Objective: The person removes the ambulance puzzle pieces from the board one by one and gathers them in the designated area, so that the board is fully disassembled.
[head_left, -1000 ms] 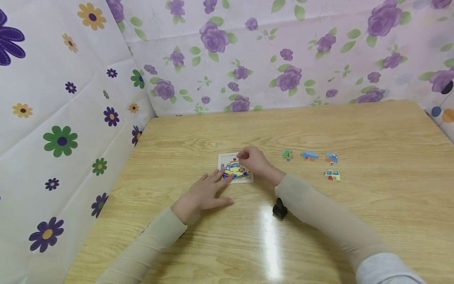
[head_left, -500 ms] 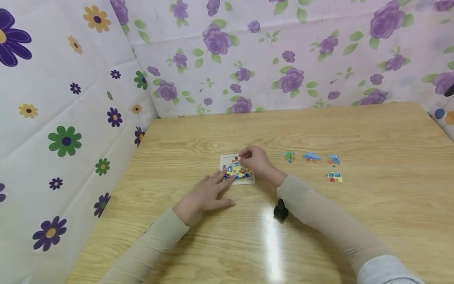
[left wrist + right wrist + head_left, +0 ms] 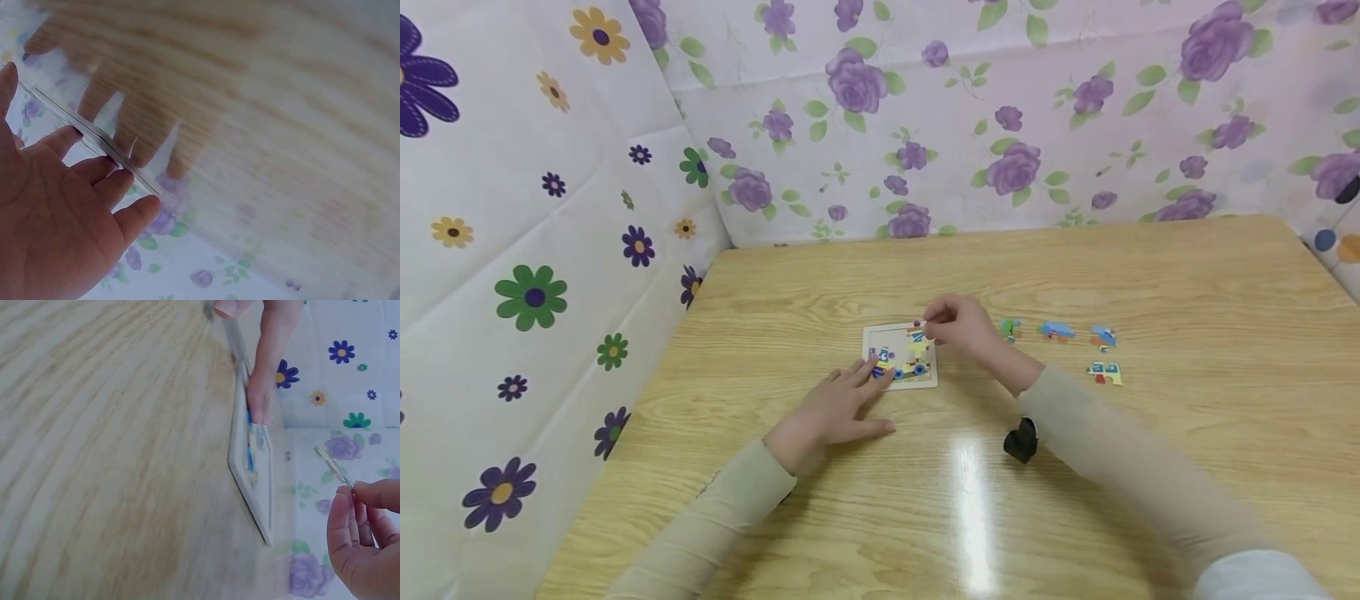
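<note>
A small jigsaw puzzle tray (image 3: 913, 385) with a white rim lies on the wooden table, partly filled with a picture of a vehicle. My left hand (image 3: 838, 408) rests at its lower left corner, fingers spread over the rim and the pieces there. Thumb and fingertips of my right hand (image 3: 964, 327) pinch a puzzle piece (image 3: 333, 465) by its edge. In the right wrist view that piece is raised clear of the tray. From the head view it overlaps the tray's upper right part, showing yellow and blue. The left wrist view has the left fingertips (image 3: 145, 211) along the tray's edge.
To the right of the tray lie several loose puzzle pieces: a green one (image 3: 1010, 329), a blue one (image 3: 1057, 330), another blue one (image 3: 1103, 335) and a yellow one (image 3: 1105, 372). Flowered cloth (image 3: 925, 117) hangs behind the table (image 3: 820, 283) and at its left.
My right hand has moved to the right and lifted, carrying the puzzle piece from the tray's middle toward its right side. The left hand has stayed in place.
</note>
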Demonstrator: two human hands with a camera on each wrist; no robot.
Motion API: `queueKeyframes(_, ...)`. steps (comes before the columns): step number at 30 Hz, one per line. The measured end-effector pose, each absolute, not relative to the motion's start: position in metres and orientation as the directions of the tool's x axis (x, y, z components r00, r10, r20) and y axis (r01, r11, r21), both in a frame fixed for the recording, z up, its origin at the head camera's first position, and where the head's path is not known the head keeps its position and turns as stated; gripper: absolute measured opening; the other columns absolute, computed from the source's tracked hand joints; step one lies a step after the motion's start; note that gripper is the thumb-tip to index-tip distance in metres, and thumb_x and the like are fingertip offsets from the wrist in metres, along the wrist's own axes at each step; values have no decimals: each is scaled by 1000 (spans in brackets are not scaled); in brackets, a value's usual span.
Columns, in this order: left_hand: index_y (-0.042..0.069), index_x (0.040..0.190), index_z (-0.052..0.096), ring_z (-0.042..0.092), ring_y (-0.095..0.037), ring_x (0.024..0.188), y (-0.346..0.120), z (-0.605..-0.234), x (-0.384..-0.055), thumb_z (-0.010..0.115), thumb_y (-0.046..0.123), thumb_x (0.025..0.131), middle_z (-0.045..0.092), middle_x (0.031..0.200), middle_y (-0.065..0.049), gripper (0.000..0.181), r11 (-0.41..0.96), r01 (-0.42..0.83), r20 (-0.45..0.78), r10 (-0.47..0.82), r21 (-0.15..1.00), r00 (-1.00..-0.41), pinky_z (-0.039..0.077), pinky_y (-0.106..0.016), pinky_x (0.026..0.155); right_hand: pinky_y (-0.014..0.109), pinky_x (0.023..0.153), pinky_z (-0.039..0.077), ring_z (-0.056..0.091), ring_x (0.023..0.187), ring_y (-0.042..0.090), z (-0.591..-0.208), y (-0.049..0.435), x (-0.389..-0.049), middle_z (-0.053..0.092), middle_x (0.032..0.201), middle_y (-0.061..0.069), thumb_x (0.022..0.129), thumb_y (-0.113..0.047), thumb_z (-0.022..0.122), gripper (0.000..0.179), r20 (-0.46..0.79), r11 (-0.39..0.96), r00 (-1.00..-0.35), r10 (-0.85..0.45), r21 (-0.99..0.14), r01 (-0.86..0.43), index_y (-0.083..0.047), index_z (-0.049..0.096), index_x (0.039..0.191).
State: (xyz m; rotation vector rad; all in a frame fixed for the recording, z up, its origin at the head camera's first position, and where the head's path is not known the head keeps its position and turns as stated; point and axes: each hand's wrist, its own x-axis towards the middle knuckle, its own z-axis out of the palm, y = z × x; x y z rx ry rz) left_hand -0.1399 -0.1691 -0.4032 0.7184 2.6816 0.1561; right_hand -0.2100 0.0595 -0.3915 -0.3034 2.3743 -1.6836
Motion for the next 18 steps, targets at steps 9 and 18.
queueKeyframes(9, 23, 153, 22, 13, -32, 146, -168, -401, -141, 52, 60, 89, 10, 159, -13, 79, 861, 470, -320, 509, 194, -799, 16, -54, 116, 46, 82, 55, 62, 78, 13, -381, 87, -202, 64, 95, 13, 89, -2, 61, 17, -41, 272, -956, -289, -961, -41, 7, 61, 103)
queueKeyframes(18, 22, 153, 22, 12, -31, 146, -166, -401, -140, 52, 59, 90, 11, 159, -12, 78, 863, 465, -321, 506, 200, -801, 16, -54, 116, 40, 84, 55, 61, 77, 8, -378, 122, -199, 61, 95, 10, 91, -4, 61, 21, -104, 317, -969, -226, -948, 28, 6, 59, 108)
